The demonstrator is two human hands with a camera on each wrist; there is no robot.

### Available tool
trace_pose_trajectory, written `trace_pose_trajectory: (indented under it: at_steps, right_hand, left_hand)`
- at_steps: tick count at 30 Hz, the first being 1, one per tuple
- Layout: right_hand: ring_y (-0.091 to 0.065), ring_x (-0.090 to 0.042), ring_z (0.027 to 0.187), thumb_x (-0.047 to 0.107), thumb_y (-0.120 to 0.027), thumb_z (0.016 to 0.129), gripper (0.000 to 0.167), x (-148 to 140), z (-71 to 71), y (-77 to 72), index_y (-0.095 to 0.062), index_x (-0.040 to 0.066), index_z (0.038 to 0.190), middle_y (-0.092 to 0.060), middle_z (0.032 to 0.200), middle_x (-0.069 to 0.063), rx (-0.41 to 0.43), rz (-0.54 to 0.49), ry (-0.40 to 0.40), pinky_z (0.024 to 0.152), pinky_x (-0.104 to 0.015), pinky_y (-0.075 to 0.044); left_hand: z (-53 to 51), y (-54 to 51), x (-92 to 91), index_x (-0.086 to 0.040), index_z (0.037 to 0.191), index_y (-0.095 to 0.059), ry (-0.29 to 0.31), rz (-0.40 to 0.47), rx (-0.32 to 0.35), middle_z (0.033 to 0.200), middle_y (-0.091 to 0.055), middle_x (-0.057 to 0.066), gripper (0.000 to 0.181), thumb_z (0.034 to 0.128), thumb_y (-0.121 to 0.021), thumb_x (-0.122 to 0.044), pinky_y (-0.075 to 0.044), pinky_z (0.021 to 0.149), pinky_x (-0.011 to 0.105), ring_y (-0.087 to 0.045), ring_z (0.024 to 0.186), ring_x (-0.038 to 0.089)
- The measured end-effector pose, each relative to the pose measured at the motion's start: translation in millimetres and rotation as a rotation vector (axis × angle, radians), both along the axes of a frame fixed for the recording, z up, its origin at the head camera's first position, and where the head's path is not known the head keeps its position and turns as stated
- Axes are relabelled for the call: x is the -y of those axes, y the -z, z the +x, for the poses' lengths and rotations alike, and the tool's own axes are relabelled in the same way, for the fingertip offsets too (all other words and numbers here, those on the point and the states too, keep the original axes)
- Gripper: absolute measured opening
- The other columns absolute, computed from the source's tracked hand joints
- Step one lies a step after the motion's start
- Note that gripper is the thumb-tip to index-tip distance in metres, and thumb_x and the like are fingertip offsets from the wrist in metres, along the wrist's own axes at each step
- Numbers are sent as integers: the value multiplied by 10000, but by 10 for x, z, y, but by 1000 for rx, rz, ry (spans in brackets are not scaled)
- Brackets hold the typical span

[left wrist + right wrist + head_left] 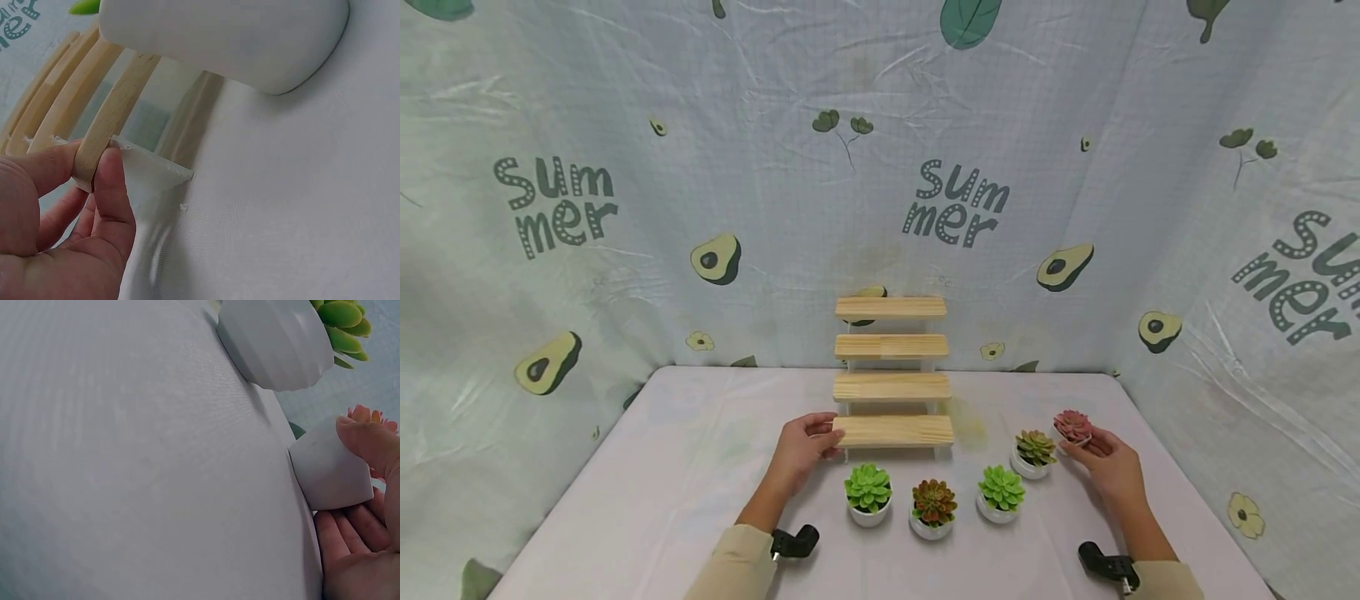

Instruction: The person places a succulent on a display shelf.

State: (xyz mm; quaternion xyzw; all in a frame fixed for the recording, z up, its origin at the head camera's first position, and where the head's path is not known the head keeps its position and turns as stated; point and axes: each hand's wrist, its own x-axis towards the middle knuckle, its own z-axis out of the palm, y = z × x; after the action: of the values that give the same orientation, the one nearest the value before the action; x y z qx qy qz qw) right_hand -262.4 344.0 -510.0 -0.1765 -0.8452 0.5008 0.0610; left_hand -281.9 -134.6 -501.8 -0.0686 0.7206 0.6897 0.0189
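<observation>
Near the middle of the back edge of the counter (700,467), a wooden shelf (892,387) is standing, and the left hand (805,447) is pinching the left end of its lowest board (895,432) between the fingers. Toward the counter's right edge, the right hand's (1108,469) fingers are holding a pink plant (1072,425) by its white pot (331,469). A yellowish-green plant (1035,447) is standing just beside it, while a brown plant (934,502) is sitting nearer the front edge, between two bright green plants (868,488).
</observation>
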Motion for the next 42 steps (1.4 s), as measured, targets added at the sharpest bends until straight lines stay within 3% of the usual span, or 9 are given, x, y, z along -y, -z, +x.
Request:
trace_pose_trajectory:
  at_steps: [5, 14, 19, 25, 42]
  right_hand:
    - [-570, 17, 1000, 439, -821, 865, 853, -3, -27, -27, -468, -22, 1490, -578, 1433, -252, -16, 25, 5, 691, -18, -474]
    - [-534, 69, 969, 492, -772, 894, 807, 7, -106, -208, -485, 40, 1497, -572, 1442, -204, -50, 35, -26, 709, -30, -483]
    - [-570, 22, 1072, 500, -762, 895, 819, 94, -199, -382, -464, 59, 1518, -555, 1472, -196, -100, 21, -97, 755, -18, -490]
    - [-539, 179, 954, 443, -774, 902, 809, 246, -319, -584, -449, 31, 1517, -552, 1467, -236, -178, -24, -195, 795, -25, -504]
    - [-641, 46, 1004, 246, -817, 895, 673, 1004, -689, -1076, -528, -10, 1446, -604, 1380, -258, -306, -123, -442, 847, -120, -564]
  left_hand:
    - [-3, 6, 1, 71, 1291, -637, 0, 23, 3, 1021, -681, 138, 386, 919, -723, 17, -623, 672, 268, -677, 781, 138]
    - [7, -15, -28, 94, 1273, -635, 8, 49, -7, 999, -703, 136, 372, 915, -717, 37, -619, 659, 271, -678, 772, 132]
    - [6, -12, -24, 92, 1273, -635, 8, 44, 2, 1007, -704, 141, 371, 916, -717, 35, -621, 665, 274, -679, 778, 131]
    - [3, -5, -18, 91, 1275, -630, 14, 31, 7, 1002, -694, 134, 367, 921, -709, 34, -618, 661, 277, -672, 773, 132]
    - [0, -8, 15, 90, 1297, -613, 13, 35, 0, 1011, -678, 119, 385, 930, -704, 21, -619, 665, 281, -661, 786, 132]
